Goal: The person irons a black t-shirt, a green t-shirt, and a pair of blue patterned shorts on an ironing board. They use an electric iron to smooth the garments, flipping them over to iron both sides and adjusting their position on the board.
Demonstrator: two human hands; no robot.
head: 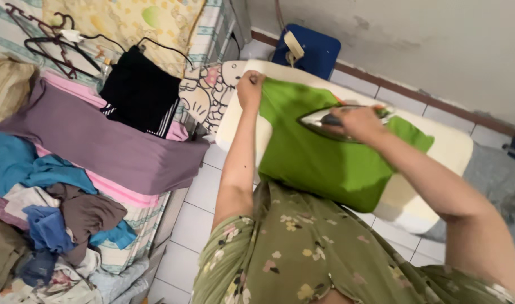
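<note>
The fingers of the right hand [356,123] wrap tight around an iron [336,119] on top of the green cloth [319,155]. The left hand [249,89] presses the cloth's far corner, fingers maybe curled. A white pad [454,149] lies under the cloth.

This is a room in a home, a bedroom used for laundry. A bed [128,163] with a striped sheet stands at the left, heaped with a pile of loose clothes [43,219], a purple cloth [94,141] and plastic hangers [49,39]. A patterned pillow [128,19] lies at its head. The floor [195,219] is of pale tiles, and a padded ironing board [437,152] lies low beside a scuffed plastered wall [437,45].
</note>
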